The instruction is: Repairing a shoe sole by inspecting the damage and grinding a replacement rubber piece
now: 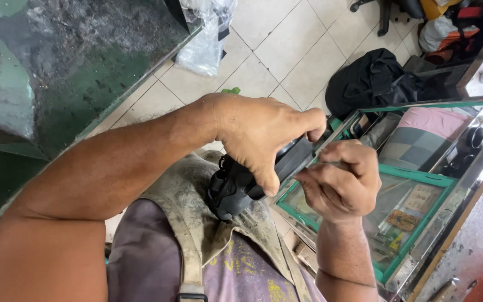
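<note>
My left hand [261, 134] wraps over a black, rounded mechanical part [233, 187] and holds it against my chest, just above a dirty grey apron [197, 223]. My right hand [342, 179] is closed with thumb and fingers pinched on a thin grey metal tool [315, 155] whose tip meets the black part's upper end. The part's far side is hidden under my left palm.
A glass display case with a green frame [415, 223] stands right beside my right hand. A worn green and grey surface [57, 67] fills the left. On the tiled floor [286, 50] lie a black bag [370, 78] and a clear plastic bag [205, 39].
</note>
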